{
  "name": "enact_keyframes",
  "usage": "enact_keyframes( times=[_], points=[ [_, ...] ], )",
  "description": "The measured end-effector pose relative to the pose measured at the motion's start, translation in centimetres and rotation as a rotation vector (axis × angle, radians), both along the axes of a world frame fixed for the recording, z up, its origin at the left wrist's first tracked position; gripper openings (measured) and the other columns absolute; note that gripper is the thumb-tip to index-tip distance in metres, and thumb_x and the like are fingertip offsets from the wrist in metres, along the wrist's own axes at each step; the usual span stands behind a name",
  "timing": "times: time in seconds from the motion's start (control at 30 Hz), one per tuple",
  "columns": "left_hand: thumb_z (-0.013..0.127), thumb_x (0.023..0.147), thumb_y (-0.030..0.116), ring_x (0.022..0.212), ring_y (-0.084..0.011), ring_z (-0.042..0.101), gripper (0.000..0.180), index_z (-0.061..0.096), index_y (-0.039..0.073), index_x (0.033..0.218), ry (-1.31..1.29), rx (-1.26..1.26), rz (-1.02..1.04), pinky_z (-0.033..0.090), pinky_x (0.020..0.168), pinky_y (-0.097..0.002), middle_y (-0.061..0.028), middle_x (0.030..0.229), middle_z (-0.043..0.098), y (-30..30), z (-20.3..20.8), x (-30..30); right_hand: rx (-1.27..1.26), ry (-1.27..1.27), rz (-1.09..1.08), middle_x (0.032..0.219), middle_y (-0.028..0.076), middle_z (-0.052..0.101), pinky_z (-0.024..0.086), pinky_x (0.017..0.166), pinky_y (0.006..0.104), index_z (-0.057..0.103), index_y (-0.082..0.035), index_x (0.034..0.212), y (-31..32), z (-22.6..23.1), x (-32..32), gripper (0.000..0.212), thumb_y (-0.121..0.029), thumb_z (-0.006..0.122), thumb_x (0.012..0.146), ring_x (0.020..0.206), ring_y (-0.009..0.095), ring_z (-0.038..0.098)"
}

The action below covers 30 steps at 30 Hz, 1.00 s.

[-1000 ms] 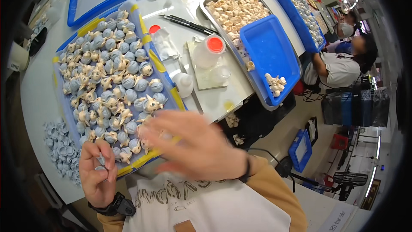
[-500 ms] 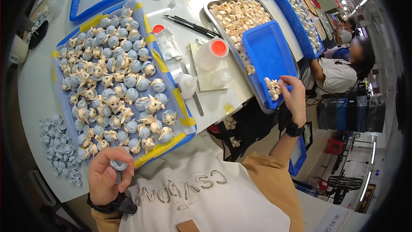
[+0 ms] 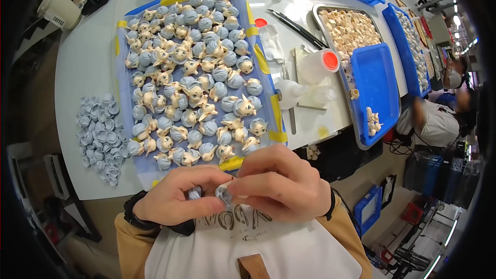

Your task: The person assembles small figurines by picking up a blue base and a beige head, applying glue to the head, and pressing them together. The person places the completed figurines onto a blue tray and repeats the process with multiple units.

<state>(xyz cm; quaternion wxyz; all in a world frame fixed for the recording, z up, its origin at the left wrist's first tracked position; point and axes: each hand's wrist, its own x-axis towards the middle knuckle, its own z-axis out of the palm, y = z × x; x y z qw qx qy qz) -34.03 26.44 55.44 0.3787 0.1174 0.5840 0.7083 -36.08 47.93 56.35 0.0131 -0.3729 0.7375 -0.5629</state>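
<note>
In front of my chest my two hands meet over a small blue-grey hair piece (image 3: pixel 223 194) of a doll head, hollow like a shell. My left hand (image 3: pixel 178 196) is closed and grips it between thumb and fingers; a second blue-grey piece (image 3: pixel 195 192) sits in its curled fingers. My right hand (image 3: pixel 287 186) is closed in a pinch at the shell's opening, with a small cream piece partly showing at its fingertips. Just beyond lies a blue tray (image 3: pixel 279 119) lined with plastic, full of doll heads (image 3: pixel 194 90) with blue-grey hair and pointed ears.
Loose hair shells (image 3: pixel 101 139) are heaped at the left. To the right, a metal tray (image 3: pixel 356 137) of cream cups holds a smaller blue tray (image 3: pixel 380 80) with a few cream pieces (image 3: pixel 373 122). Bottles (image 3: pixel 318 67), tweezers (image 3: pixel 293 121) and pens (image 3: pixel 297 28) lie between. Co-workers (image 3: pixel 431 121) sit beyond.
My right hand has come from the small blue tray to my left hand, in front of my chest. My left hand has moved right with the hair piece. The whole view has shifted.
</note>
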Motion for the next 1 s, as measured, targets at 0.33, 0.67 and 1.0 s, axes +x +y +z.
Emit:
enact_keyframes(
  times=[0.33, 0.67, 1.0],
  points=[
    [0.065, 0.079, 0.011, 0.070, -0.0097, 0.050, 0.032, 0.057, 0.000, 0.109, -0.010, 0.001, -0.023, 0.041, 0.067, -0.0244, -0.0049, 0.089, 0.056, 0.0, 0.2, 0.1, 0.056, 0.056, 0.053, 0.095, 0.018, 0.061, 0.051, 0.069, 0.0309, 0.064, 0.004, 0.103, 1.7, -0.3, 0.6, 0.035, 0.001, 0.065, 0.068, 0.079, 0.026, 0.063],
    [0.071, 0.073, 0.004, 0.061, -0.0042, 0.050, 0.035, 0.060, -0.002, 0.106, -0.041, 0.081, 0.113, 0.040, 0.063, -0.0206, -0.0010, 0.073, 0.061, -0.4, -0.2, 0.9, 0.473, 0.105, -0.812, 0.092, 0.012, 0.057, 0.045, 0.066, 0.0310, 0.057, 0.001, 0.094, 10.6, 0.2, -2.8, 0.021, 0.006, 0.056, 0.074, 0.076, 0.025, 0.056],
    [0.073, 0.072, 0.005, 0.059, -0.0028, 0.051, 0.036, 0.060, -0.003, 0.105, -0.165, 0.106, 0.222, 0.038, 0.055, -0.0172, -0.0024, 0.075, 0.062, -0.6, -0.3, 1.1, 0.642, 0.185, -0.686, 0.089, 0.011, 0.058, 0.044, 0.069, 0.0344, 0.061, -0.002, 0.096, 10.6, -1.8, -5.2, 0.025, 0.003, 0.064, 0.072, 0.082, 0.027, 0.053]
  ],
)
